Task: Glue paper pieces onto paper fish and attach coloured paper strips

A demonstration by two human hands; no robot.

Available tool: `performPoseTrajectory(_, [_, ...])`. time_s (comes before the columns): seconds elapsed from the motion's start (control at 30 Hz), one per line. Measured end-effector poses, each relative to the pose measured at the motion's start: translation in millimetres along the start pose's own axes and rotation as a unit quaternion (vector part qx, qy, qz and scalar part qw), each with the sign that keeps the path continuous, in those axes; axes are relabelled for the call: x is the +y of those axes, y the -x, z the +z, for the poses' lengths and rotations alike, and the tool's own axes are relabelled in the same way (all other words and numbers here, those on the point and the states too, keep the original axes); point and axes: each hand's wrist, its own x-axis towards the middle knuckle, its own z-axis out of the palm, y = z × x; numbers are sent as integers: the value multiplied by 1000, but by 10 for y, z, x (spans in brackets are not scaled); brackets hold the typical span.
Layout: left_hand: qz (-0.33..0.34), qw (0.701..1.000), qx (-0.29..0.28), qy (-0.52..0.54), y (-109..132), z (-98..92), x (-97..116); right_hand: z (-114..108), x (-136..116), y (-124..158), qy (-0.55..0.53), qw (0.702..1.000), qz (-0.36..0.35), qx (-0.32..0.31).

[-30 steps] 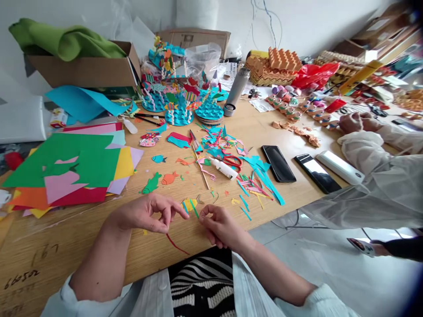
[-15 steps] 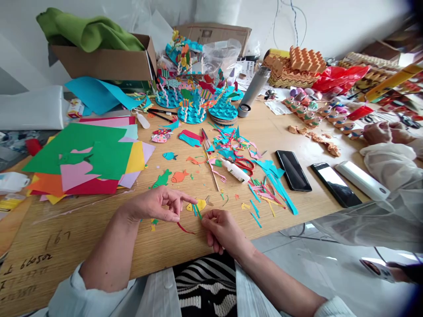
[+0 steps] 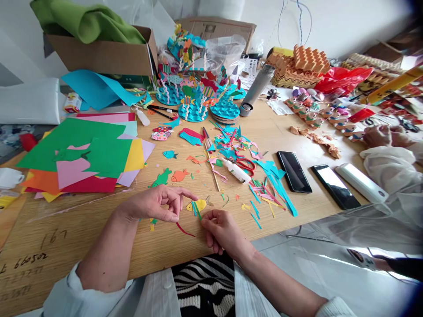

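Note:
A yellow paper fish [image 3: 201, 204] lies on the table, crossed by blue and green strips. My left hand [image 3: 161, 203] is closed on a thin red paper strip [image 3: 185, 230] that hangs from its thumb, while its index finger reaches out to the fish's upper edge. From below, my right hand [image 3: 220, 226] pinches the lower end of a green paper strip [image 3: 198, 214] lying over the fish. Beyond my hands are a green paper fish [image 3: 161, 177], an orange paper fish [image 3: 179, 175] and a small blue paper fish [image 3: 169, 154]. Another cut piece is partly hidden beneath my left hand.
Coloured paper sheets [image 3: 79, 154] are stacked at left. A white glue bottle [image 3: 236, 171], red scissors [image 3: 246, 164], a brush [image 3: 211, 163] and paper scraps [image 3: 274, 176] lie right of centre. Phones [image 3: 294, 171] and another person's hands [image 3: 380, 134] are further right.
The view has shifted slightly. My left index finger has eased a little off the yellow fish's strips; both hands otherwise hold nearly the same pose, keeping their strips.

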Motion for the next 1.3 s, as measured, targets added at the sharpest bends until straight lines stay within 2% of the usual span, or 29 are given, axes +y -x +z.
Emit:
performPoseTrajectory(0.3, [11, 1000, -7, 21, 5, 21, 47, 11, -38, 15, 4, 1000, 8, 7])
performPoseTrajectory(0.53, [19, 1000, -6, 16, 8, 25, 6, 13, -10, 6, 3, 1000, -2, 10])
performPoseTrajectory(0.87, [-19, 999, 12, 47, -29, 53, 20, 12, -7, 25, 13, 1000, -17, 11])
performPoseTrajectory(1.07, [-8, 997, 4, 70, -34, 87, 26, -19, 11, 66, -12, 999, -41, 7])
performPoseTrajectory(1.17, [-14, 997, 15, 72, -39, 103, 38, -191, 26, 101, 10, 995, -72, 64])
performPoseTrajectory(1.3, [-17, 997, 40, 67, -55, 122, 43, -631, 60, 164, 89, 967, -98, 219])
